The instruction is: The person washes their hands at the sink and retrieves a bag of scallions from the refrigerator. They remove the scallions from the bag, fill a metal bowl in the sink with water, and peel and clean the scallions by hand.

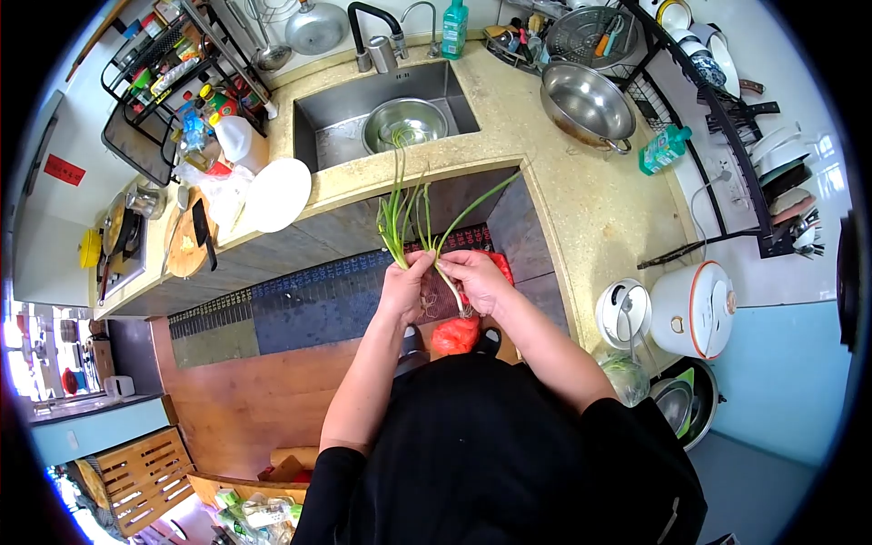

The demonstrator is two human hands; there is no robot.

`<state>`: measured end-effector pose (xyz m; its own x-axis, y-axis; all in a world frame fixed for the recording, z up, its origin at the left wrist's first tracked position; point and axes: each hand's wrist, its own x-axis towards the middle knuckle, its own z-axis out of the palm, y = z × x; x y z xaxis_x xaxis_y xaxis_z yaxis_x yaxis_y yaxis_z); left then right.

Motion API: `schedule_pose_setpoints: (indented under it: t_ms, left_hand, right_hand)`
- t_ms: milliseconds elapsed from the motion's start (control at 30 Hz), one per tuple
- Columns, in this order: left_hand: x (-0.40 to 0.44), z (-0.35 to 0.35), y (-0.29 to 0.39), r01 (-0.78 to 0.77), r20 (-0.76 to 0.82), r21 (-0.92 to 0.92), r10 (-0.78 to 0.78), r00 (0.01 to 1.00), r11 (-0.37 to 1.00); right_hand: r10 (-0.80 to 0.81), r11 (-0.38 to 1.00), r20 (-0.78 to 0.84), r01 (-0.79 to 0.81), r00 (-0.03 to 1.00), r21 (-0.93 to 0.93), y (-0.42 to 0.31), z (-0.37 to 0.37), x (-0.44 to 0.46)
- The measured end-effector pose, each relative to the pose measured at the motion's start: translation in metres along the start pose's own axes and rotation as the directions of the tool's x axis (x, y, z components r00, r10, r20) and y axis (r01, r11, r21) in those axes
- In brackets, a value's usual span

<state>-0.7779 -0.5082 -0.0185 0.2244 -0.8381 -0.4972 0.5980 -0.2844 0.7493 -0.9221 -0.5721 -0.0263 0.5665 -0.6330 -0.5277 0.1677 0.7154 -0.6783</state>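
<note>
Both hands are close together in front of my body, above the floor. My left hand (409, 283) is closed around a bunch of green onions (392, 227) whose long leaves point toward the sink. In my right hand (479, 278) the fingers pinch another green onion (450, 240); its white stalk and roots hang below. The fingertips of the two hands nearly touch. Beneath them a red plastic bag (456, 335) lies on the floor by my feet.
A steel bowl (440, 134) sits in the sink (331, 153). On the counter are a white plate (279, 195), a cutting board with a knife (202, 227), a large steel pan (589, 102) and a white rice cooker (677, 309). Dish racks stand along the right wall.
</note>
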Motion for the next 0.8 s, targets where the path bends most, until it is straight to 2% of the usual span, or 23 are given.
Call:
schedule_pose_setpoints:
  t_ms: [133,233,333,433,533,667,800]
  left_hand:
    - [0.003,-0.005,-0.004,0.011,-0.014,0.010,-0.010,1.000,1.000]
    - [0.004,-0.006,-0.005,-0.008,-0.036,-0.029,0.007,0.999,1.000]
    - [0.009,-0.009,-0.007,-0.043,-0.141,-0.039,0.037,0.989,0.998]
    - [0.015,-0.015,-0.009,-0.087,-0.226,-0.071,0.069,0.972,0.994]
    - [0.021,-0.023,-0.011,-0.100,-0.306,-0.138,0.054,0.950,0.985]
    - [0.025,-0.026,-0.009,-0.137,-0.408,-0.207,0.042,0.912,0.969]
    - [0.033,-0.033,-0.012,-0.248,-0.461,-0.227,0.121,0.879,0.942]
  right_hand:
    - [0.101,0.982,0.131,-0.120,0.986,0.147,0.006,-0.014,0.012]
    - [0.086,0.985,0.084,-0.097,0.993,0.139,-0.003,0.004,0.000]
    - [-0.033,0.999,0.034,0.033,0.999,0.006,0.010,0.000,0.003]
    - [-0.029,0.975,0.016,0.032,0.999,-0.219,0.010,-0.006,-0.009]
    - [-0.196,0.918,0.029,0.194,0.980,-0.347,0.025,-0.022,-0.022]
    - [-0.246,0.907,-0.014,0.225,0.969,-0.355,0.035,-0.055,-0.049]
    - [-0.237,0.929,-0.089,0.199,0.967,-0.312,0.033,-0.080,-0.077]
